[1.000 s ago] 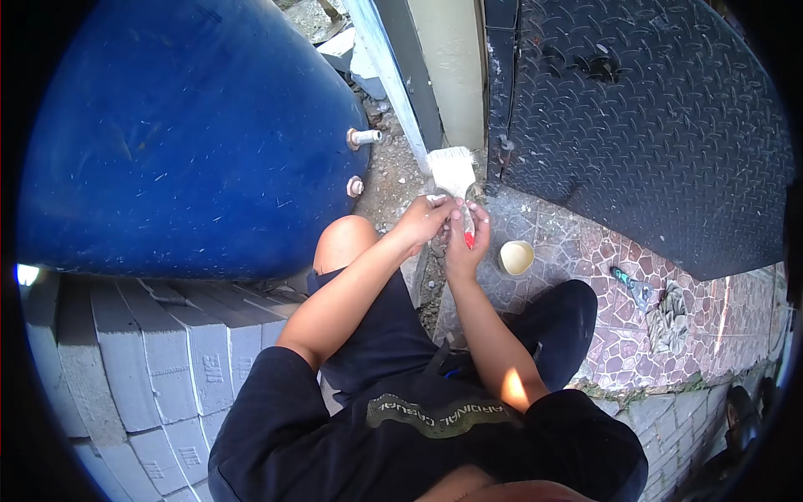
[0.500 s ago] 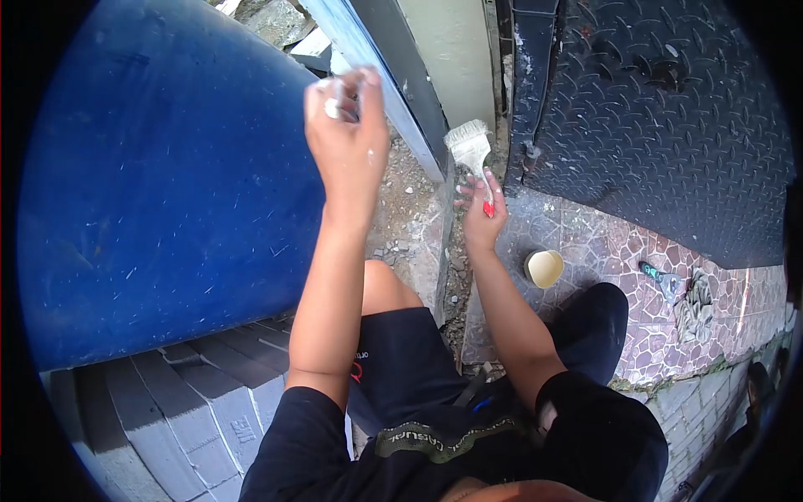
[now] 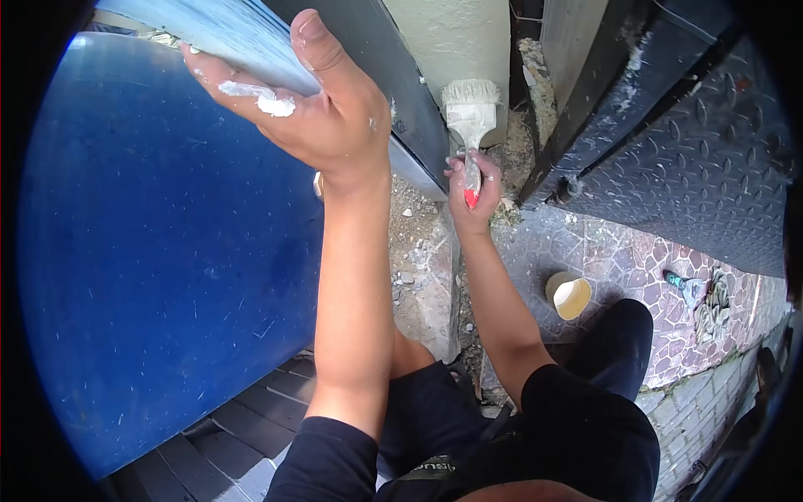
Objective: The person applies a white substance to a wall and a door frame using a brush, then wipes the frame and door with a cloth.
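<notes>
My left hand [image 3: 330, 113] is raised close to the camera, thumb spread wide from the fingers, with white paint smeared along one finger. It overlaps the blue-and-white streaked edge of a panel [image 3: 242, 46], which shows between thumb and fingers. My right hand [image 3: 475, 188] grips a wide paintbrush [image 3: 471, 117] by its red-tipped handle, bristles pointing up. Those pale bristles lie in front of a cream post [image 3: 464, 46]. Below and right of this hand, a cream tub [image 3: 569, 294] stands on the paving.
A large blue curved surface [image 3: 176, 234] fills the left side. At the right stands a black diamond-plate metal sheet [image 3: 694, 167]. A scraper-like tool [image 3: 684, 287] and a crumpled grey cloth [image 3: 713, 309] lie on the stone-patterned paving. Rubble and gravel [image 3: 414, 226] run along the ground between.
My left hand has come nearer the camera, and its bunched fingers have spread. The right hand still holds the paintbrush, now upright before the cream post. The view has shifted.
</notes>
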A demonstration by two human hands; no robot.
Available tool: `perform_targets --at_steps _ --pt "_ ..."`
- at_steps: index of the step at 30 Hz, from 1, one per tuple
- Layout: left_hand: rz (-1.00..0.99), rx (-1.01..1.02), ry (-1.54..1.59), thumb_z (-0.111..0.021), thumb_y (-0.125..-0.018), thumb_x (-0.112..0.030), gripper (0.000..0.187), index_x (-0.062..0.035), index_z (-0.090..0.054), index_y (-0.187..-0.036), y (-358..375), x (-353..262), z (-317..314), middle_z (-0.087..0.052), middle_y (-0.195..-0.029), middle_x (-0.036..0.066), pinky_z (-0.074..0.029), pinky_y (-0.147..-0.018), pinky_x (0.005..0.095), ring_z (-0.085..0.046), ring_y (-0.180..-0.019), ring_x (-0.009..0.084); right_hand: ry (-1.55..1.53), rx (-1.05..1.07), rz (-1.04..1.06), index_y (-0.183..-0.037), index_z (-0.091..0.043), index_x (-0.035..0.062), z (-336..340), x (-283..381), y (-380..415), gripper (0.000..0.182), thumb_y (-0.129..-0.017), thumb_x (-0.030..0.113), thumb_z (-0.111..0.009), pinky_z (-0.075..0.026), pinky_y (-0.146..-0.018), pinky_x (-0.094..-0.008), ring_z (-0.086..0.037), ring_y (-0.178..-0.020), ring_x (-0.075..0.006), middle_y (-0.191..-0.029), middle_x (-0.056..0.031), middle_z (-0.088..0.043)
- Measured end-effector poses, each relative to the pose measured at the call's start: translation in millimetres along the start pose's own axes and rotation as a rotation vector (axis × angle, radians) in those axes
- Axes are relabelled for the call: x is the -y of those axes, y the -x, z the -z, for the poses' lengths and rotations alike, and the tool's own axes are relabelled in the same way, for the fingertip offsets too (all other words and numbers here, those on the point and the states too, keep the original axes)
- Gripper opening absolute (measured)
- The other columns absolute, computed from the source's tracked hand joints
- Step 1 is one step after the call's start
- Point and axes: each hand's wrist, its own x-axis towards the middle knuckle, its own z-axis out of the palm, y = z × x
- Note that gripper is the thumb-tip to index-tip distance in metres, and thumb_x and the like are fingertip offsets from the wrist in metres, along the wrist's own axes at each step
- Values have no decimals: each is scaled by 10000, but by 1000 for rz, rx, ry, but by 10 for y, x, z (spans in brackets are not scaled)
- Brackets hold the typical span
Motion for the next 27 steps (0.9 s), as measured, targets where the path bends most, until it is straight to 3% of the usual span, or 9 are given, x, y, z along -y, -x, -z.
perform_targets --at_steps 2,4,6,8,10,17,23,25,27 --pt "21 25 11 -511 -941 -299 502 74 -315 -1215 10 36 43 -425 -1049 150 -374 -844 310 -451 -961 209 535 103 289 -994 -521 -2 127 -150 -14 228 -793 7 -628 -532 -700 -365 -645 -806 -292 -946 -193 -624" --pt "-12 -34 105 -525 -936 -319 422 33 -372 -1113 9 62 -28 -439 -913 78 -362 -753 264 -441 -822 138 564 92 262 -964 -531 1 234 -308 55 214 -777 9 -636 -521 -706 -373 -642 -795 -316 -906 -193 -633" --pt "-3 -6 111 -532 -933 -321 408 24 -381 -1088 14 103 12 -437 -896 67 -361 -734 256 -437 -803 128 596 81 231 -933 -540 5 341 -376 200 200 -761 11 -644 -511 -712 -382 -640 -785 -340 -866 -193 -642" --pt "9 16 118 -539 -930 -324 394 15 -390 -1064 11 125 18 -435 -878 57 -361 -715 248 -433 -785 118 708 87 85 -947 -535 -6 442 -340 346 165 -798 8 -604 -504 -730 -322 -662 -782 -246 -866 -171 -654" --pt "-60 -33 92 -556 -922 -325 384 7 -397 -1034 -12 145 -1 -437 -859 40 -352 -679 221 -434 -754 101 710 46 37 -935 -539 -9 468 -326 394 152 -803 30 -606 -499 -723 -319 -658 -774 -250 -860 -173 -653" --pt "-53 -31 203 -573 -912 -321 391 11 -401 -1030 -6 165 -10 -442 -864 50 -359 -677 234 -442 -761 112 737 -62 -84 -909 -551 -10 255 -208 167 150 -812 90 -607 -484 -684 -322 -638 -725 -256 -831 -168 -642" --pt "-73 -119 72 -574 -910 -321 390 10 -407 -1032 16 120 -30 -450 -867 49 -370 -687 261 -448 -765 124 760 -54 -185 -954 -547 -7 371 -310 307 183 -812 97 -596 -481 -690 -342 -632 -747 -272 -849 -187 -629" --pt "7 -60 -229 -492 -948 -231 527 90 -299 -1319 41 55 30 -406 -1252 232 -355 -947 365 -445 -1133 308 788 -66 -174 -963 -544 -8 331 -339 274 193 -813 104 -593 -479 -691 -348 -632 -757 -279 -860 -194 -628" --pt "22 -67 -200 -489 -949 -230 524 93 -301 -1317 42 37 18 -408 -1247 233 -356 -946 365 -446 -1130 306 822 -63 -177 -954 -533 -14 268 -382 212 201 -799 101 -589 -477 -689 -420 -621 -778 -399 -840 -227 -622"
